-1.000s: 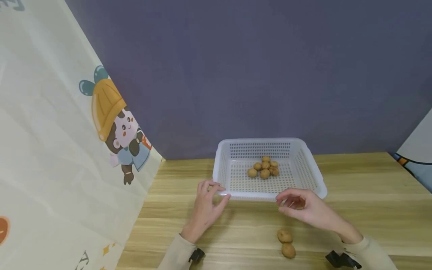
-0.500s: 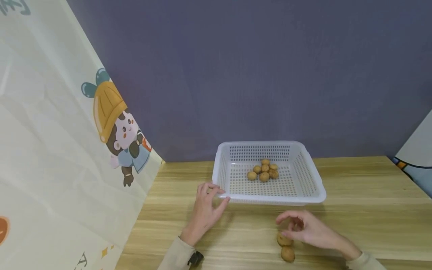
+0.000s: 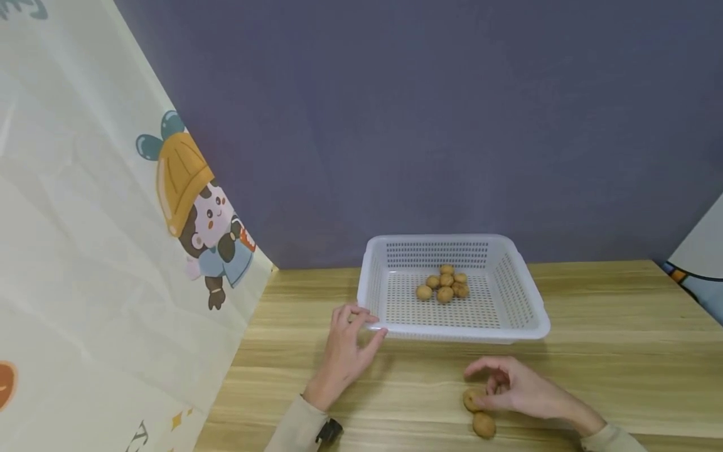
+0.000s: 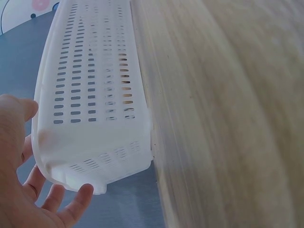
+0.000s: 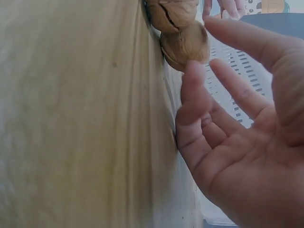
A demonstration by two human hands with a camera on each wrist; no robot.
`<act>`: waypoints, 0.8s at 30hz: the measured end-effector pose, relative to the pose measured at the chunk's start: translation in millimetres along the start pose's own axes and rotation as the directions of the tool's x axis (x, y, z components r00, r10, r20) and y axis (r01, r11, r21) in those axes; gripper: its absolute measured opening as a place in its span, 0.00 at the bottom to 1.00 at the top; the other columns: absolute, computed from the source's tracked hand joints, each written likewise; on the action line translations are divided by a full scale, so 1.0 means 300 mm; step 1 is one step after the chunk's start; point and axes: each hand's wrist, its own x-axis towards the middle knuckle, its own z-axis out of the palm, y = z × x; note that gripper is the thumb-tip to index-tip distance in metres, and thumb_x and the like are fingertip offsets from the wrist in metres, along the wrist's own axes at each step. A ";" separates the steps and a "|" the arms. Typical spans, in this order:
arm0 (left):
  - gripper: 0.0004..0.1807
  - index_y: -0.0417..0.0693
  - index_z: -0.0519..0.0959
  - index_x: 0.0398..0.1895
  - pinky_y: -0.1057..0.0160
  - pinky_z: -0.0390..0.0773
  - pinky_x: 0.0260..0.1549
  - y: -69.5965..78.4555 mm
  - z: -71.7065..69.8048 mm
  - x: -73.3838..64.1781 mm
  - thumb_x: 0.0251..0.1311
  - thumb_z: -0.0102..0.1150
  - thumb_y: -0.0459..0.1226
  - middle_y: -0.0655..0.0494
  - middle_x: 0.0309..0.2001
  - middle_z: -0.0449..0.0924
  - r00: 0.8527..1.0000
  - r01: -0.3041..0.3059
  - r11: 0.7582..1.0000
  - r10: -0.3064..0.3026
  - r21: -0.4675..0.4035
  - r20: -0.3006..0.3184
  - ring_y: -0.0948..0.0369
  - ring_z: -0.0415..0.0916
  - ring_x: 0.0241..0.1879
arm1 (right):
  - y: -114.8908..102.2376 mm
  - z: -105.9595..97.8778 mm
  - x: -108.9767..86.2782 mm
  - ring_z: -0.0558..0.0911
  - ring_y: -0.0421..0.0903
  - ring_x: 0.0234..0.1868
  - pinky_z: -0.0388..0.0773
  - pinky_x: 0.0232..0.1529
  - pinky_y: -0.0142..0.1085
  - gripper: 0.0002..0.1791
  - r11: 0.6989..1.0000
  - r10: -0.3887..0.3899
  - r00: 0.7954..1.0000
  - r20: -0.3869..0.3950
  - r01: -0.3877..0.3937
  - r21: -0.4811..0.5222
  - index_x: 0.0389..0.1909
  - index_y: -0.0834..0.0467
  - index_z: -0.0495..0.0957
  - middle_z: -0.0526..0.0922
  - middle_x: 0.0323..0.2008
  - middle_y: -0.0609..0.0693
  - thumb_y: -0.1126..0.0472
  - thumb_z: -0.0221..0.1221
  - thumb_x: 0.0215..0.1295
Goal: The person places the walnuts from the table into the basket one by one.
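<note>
Several walnuts (image 3: 446,294) lie grouped in a white perforated plastic basket (image 3: 533,326). My left hand (image 3: 344,358) holds the basket's near left corner, thumb on the front rim and fingers round the left side. On the wooden table in front of the basket sit two more walnuts, close together. My right hand (image 3: 516,389) pinches the farther walnut (image 5: 185,47) between thumb and a finger, while the index finger reaches out past it. The nearer walnut (image 3: 484,425) touches it and shows a dark seam in the right wrist view.
The wooden table (image 3: 621,351) runs back to a dark blue-grey panel (image 3: 440,125). A pale sheet printed with a cartoon figure (image 3: 211,220) borders the left side. Another printed sheet (image 3: 703,251) stands at the right edge.
My right hand has come back from the basket's front rim toward me, down to the farther loose walnut, and its thumb now overlaps that walnut. The left hand stays at the basket corner.
</note>
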 end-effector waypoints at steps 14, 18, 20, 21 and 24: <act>0.12 0.51 0.86 0.43 0.49 0.79 0.59 0.003 -0.001 0.001 0.65 0.73 0.47 0.53 0.52 0.77 1.000 -0.001 1.000 0.001 -0.007 -0.003 0.52 0.71 0.60 | 0.015 -0.012 0.000 0.84 0.35 0.38 0.82 0.30 0.31 0.22 0.998 0.038 0.997 0.073 -0.041 0.037 0.61 0.66 0.79 0.87 0.44 0.47 0.63 0.68 0.69; 0.12 0.51 0.86 0.43 0.49 0.79 0.59 0.003 -0.001 0.005 0.65 0.73 0.47 0.53 0.52 0.77 1.000 -0.003 1.000 0.003 -0.003 -0.003 0.52 0.71 0.59 | 0.014 -0.009 0.002 0.84 0.35 0.38 0.82 0.30 0.31 0.20 0.999 0.038 0.997 0.064 -0.040 0.026 0.59 0.64 0.80 0.87 0.42 0.46 0.64 0.68 0.69; 0.12 0.51 0.86 0.43 0.48 0.79 0.59 0.004 -0.001 0.006 0.64 0.73 0.47 0.53 0.52 0.77 1.000 -0.008 1.000 0.008 0.000 -0.007 0.52 0.71 0.59 | 0.013 -0.006 0.004 0.83 0.35 0.37 0.81 0.30 0.31 0.18 0.999 0.040 0.998 0.052 -0.040 0.014 0.58 0.63 0.82 0.86 0.41 0.45 0.64 0.69 0.68; 0.12 0.51 0.86 0.43 0.48 0.79 0.59 0.004 -0.001 0.006 0.64 0.73 0.47 0.53 0.52 0.77 1.000 -0.009 1.000 0.009 0.001 -0.007 0.52 0.71 0.59 | 0.014 -0.004 0.005 0.83 0.34 0.37 0.81 0.30 0.30 0.18 0.999 0.037 0.998 0.043 -0.037 0.008 0.57 0.62 0.82 0.86 0.40 0.44 0.64 0.69 0.69; 0.12 0.51 0.86 0.43 0.48 0.79 0.59 0.004 0.000 0.007 0.65 0.72 0.47 0.53 0.52 0.77 1.000 -0.008 1.000 0.008 0.001 -0.004 0.52 0.71 0.59 | 0.013 0.003 0.007 0.83 0.34 0.36 0.80 0.30 0.30 0.15 1.000 0.023 1.000 0.008 -0.023 -0.019 0.55 0.60 0.84 0.86 0.39 0.43 0.65 0.69 0.69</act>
